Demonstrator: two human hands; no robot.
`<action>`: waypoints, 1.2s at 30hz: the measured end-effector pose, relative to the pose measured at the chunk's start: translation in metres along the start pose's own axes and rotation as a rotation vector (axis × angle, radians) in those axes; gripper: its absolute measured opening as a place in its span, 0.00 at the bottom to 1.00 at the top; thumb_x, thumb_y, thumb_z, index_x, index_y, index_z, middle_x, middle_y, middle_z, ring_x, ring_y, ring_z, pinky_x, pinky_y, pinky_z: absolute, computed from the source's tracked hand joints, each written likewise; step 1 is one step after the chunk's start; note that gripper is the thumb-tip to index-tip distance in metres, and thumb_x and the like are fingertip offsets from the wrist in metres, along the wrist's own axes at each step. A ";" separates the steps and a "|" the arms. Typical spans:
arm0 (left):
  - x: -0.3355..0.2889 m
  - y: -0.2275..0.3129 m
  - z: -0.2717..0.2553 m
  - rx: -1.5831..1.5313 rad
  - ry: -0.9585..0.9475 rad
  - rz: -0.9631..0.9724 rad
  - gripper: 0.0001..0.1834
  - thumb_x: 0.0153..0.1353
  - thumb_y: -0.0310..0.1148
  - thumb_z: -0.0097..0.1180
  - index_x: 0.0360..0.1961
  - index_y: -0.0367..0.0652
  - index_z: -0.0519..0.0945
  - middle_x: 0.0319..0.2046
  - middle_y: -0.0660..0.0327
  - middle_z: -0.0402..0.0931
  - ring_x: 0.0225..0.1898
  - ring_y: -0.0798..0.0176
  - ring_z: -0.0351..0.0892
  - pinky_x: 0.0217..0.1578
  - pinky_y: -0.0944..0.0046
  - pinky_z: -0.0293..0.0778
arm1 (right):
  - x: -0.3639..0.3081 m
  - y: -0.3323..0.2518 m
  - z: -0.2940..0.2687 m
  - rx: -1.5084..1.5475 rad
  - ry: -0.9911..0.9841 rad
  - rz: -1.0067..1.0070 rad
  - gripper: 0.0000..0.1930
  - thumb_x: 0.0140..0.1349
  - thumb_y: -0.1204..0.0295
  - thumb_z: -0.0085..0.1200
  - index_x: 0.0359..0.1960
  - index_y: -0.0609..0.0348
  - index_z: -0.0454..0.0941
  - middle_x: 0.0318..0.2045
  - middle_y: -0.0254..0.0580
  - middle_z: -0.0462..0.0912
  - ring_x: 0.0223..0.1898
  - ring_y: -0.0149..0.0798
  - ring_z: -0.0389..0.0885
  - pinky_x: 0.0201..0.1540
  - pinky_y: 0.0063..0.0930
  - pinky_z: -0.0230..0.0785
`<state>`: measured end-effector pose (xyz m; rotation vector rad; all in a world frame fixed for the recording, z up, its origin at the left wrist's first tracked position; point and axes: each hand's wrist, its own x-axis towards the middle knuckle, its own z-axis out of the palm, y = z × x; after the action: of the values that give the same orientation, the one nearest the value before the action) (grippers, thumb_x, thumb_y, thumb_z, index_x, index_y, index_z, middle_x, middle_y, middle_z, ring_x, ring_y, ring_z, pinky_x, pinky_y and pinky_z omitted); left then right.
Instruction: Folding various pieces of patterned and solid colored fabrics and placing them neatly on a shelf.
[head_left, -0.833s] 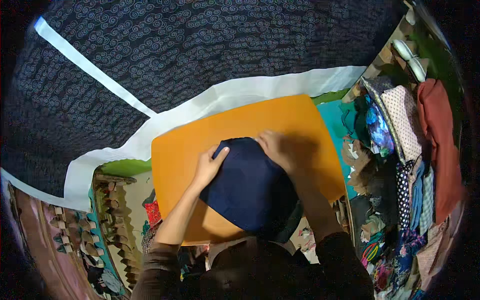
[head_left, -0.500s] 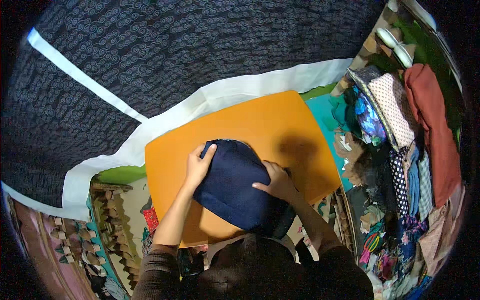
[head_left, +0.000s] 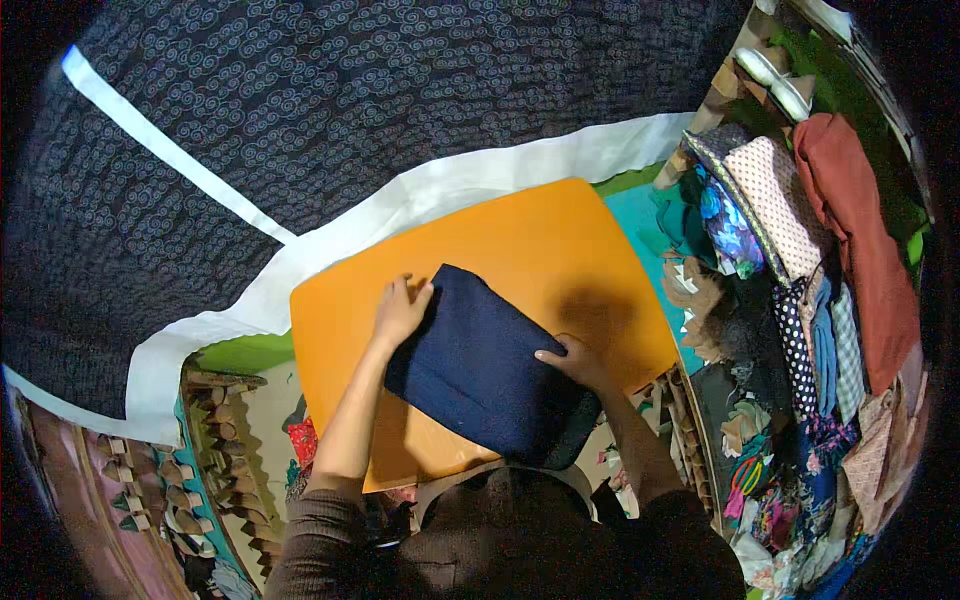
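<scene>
A folded dark navy cloth lies on an orange board, slanted from upper left to lower right. My left hand rests flat on the cloth's upper left edge, fingers spread. At the cloth's right edge my right hand presses down, fingers curled over the fold. The cloth's lower corner hangs past the board's near edge.
A large dark blue patterned sheet with a white border covers the area beyond the board. Piled clothes, among them a red-brown garment and a dotted pink one, fill the right side. Patterned fabrics lie at lower left.
My right hand slid from the cloth's far top edge down to its right edge. The cloth now lies flatter and more squared. My left hand stayed at the upper left.
</scene>
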<state>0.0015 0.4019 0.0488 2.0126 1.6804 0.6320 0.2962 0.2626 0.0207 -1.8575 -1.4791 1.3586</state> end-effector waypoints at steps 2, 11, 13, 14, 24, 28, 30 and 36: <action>-0.021 0.005 -0.002 0.068 -0.137 -0.179 0.33 0.56 0.53 0.49 0.51 0.34 0.65 0.48 0.41 0.65 0.50 0.42 0.65 0.50 0.51 0.63 | -0.015 0.009 0.010 -0.198 0.159 -0.054 0.33 0.51 0.52 0.56 0.52 0.66 0.67 0.48 0.53 0.73 0.51 0.47 0.69 0.54 0.36 0.59; -0.114 -0.033 0.031 0.177 0.110 -0.120 0.41 0.52 0.49 0.56 0.58 0.32 0.55 0.52 0.40 0.60 0.54 0.41 0.58 0.56 0.46 0.50 | -0.023 -0.006 -0.004 -0.123 0.034 -0.148 0.32 0.55 0.51 0.50 0.52 0.68 0.66 0.50 0.57 0.71 0.53 0.52 0.68 0.54 0.41 0.59; -0.083 -0.042 0.036 0.131 0.016 -0.082 0.40 0.52 0.48 0.56 0.59 0.35 0.56 0.53 0.41 0.58 0.55 0.42 0.58 0.54 0.45 0.51 | -0.008 0.000 0.001 -0.151 0.023 -0.194 0.32 0.56 0.51 0.49 0.52 0.68 0.66 0.50 0.58 0.71 0.53 0.52 0.69 0.54 0.41 0.60; -0.064 -0.040 0.037 0.198 -0.007 -0.097 0.40 0.52 0.48 0.56 0.59 0.37 0.56 0.54 0.42 0.58 0.55 0.42 0.57 0.55 0.45 0.51 | 0.001 0.005 0.010 -0.163 0.042 -0.135 0.32 0.57 0.51 0.47 0.52 0.68 0.65 0.49 0.59 0.71 0.52 0.53 0.69 0.54 0.42 0.60; -0.051 -0.066 0.024 -0.085 0.123 -0.269 0.39 0.51 0.35 0.58 0.60 0.37 0.52 0.54 0.40 0.57 0.57 0.40 0.57 0.56 0.44 0.52 | -0.007 -0.039 0.056 0.590 0.040 -0.020 0.31 0.59 0.59 0.49 0.57 0.68 0.57 0.53 0.58 0.67 0.55 0.48 0.66 0.57 0.39 0.58; -0.109 -0.031 0.035 -1.039 -0.032 -0.709 0.35 0.52 0.29 0.58 0.58 0.34 0.53 0.53 0.43 0.61 0.53 0.47 0.65 0.53 0.52 0.64 | -0.002 -0.024 0.053 0.674 -0.042 -0.230 0.33 0.58 0.63 0.52 0.59 0.67 0.53 0.54 0.55 0.65 0.55 0.45 0.65 0.57 0.37 0.58; -0.134 -0.017 0.021 -0.919 -0.057 -0.535 0.34 0.53 0.30 0.58 0.57 0.34 0.55 0.52 0.45 0.63 0.51 0.50 0.67 0.50 0.52 0.68 | -0.008 -0.040 0.066 0.649 0.072 -0.118 0.29 0.55 0.64 0.55 0.55 0.65 0.60 0.47 0.49 0.72 0.48 0.41 0.71 0.52 0.34 0.63; -0.145 -0.036 -0.014 -1.324 -0.441 -0.908 0.35 0.50 0.37 0.60 0.58 0.38 0.60 0.55 0.47 0.63 0.56 0.46 0.62 0.57 0.48 0.58 | -0.032 -0.075 0.077 1.130 -0.358 0.381 0.30 0.57 0.58 0.53 0.55 0.64 0.62 0.52 0.45 0.71 0.51 0.43 0.70 0.53 0.36 0.63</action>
<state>-0.0577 0.2654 0.0294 0.3447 1.1312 0.6028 0.1925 0.2415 0.0593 -1.1621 -0.2284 2.1417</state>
